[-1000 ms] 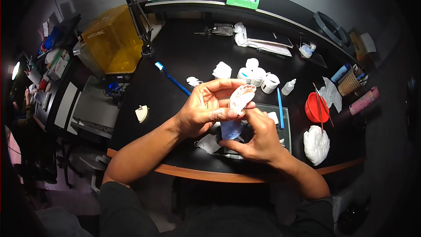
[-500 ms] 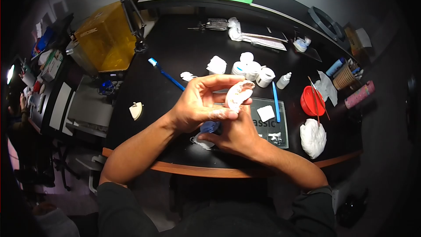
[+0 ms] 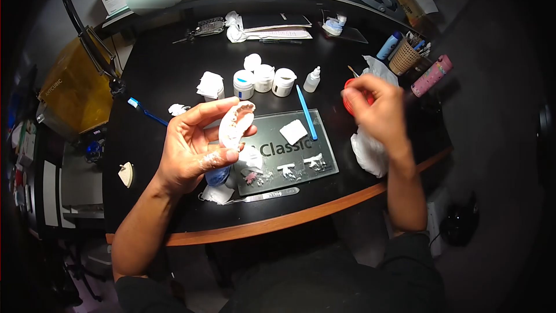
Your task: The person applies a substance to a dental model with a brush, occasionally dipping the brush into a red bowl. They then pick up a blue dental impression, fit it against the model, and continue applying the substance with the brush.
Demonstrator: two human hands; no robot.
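My left hand holds a whitish dental cast upright between thumb and fingers, left of the glass slab. White residue coats the thumb. Over the red bowl at the right is my right hand, blurred, its fingers curled together; whether a thin brush behind it is in its grasp is unclear. Dabs of white paste and a folded white pad lie on the slab, with a blue-handled tool across its upper edge.
White jars and a dropper bottle stand behind the slab. A metal spatula lies at its front. Crumpled white tissue is below my right hand. A pen basket and pink bottle are at the far right.
My right hand has left the cast and moved right to the red bowl. The cast stays in my left hand. The view has turned right.
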